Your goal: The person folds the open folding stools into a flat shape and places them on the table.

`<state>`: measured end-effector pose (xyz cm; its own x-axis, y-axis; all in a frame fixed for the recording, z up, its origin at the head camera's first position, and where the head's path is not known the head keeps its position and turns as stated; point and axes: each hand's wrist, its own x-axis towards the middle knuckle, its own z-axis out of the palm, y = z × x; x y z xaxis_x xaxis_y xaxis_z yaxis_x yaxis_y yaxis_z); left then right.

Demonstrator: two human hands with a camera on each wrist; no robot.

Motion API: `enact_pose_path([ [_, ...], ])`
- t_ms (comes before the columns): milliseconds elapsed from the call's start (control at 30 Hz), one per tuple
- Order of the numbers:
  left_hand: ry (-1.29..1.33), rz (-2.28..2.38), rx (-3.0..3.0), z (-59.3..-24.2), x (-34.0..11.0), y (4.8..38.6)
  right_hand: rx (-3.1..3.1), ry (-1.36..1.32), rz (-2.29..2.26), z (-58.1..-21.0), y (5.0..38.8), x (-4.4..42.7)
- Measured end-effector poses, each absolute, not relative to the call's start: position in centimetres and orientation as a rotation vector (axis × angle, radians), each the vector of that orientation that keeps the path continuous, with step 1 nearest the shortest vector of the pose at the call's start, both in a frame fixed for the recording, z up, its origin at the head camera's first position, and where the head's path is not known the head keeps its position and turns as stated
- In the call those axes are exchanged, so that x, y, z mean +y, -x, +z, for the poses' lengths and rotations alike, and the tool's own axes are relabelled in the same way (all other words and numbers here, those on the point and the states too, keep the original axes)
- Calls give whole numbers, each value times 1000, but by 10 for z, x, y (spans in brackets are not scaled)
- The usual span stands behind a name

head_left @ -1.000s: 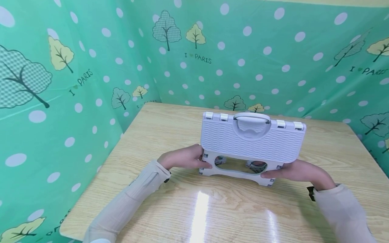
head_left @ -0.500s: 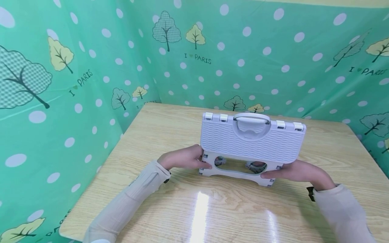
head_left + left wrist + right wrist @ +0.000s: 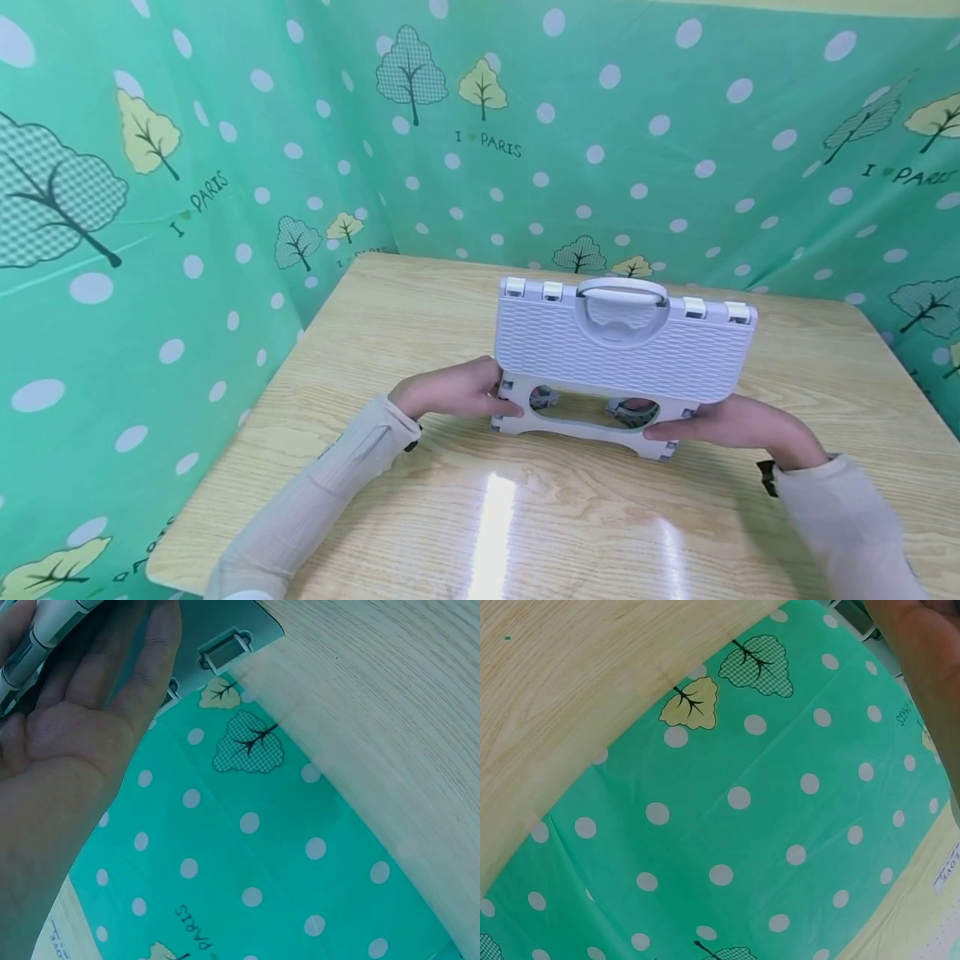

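Note:
A pale lilac folding step stool (image 3: 607,358) stands on the wooden table, its textured top half hanging down toward me and a carry handle (image 3: 622,285) at its upper edge. Below that panel shows a leg panel (image 3: 577,427) with an oval opening. My left hand (image 3: 465,390) grips the leg panel's left end, thumb across the front. At the opposite end my right hand (image 3: 738,429) holds on the same way, thumb by the opening. The stool hides most of the other fingers in the head view. In the left wrist view, the left fingers (image 3: 150,660) reach behind the stool.
The wooden table (image 3: 420,517) extends around the stool on all sides. A green polka-dot curtain (image 3: 645,150) with tree prints hangs along the back and left edges. Bright light reflections lie on the tabletop in front.

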<state>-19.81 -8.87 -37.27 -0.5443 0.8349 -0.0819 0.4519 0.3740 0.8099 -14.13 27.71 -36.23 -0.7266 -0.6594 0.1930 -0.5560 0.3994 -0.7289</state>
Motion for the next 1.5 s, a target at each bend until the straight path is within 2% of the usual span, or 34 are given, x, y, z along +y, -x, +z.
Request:
enact_pose_path([
  [1100, -1095, 1029, 2168, -375, -88, 198, 2530, 1067, -1239, -364, 142, 277],
  [1500, -1116, 1032, 2165, -374, -88, 198, 2345, 1114, -1302, -363, 144, 276],
])
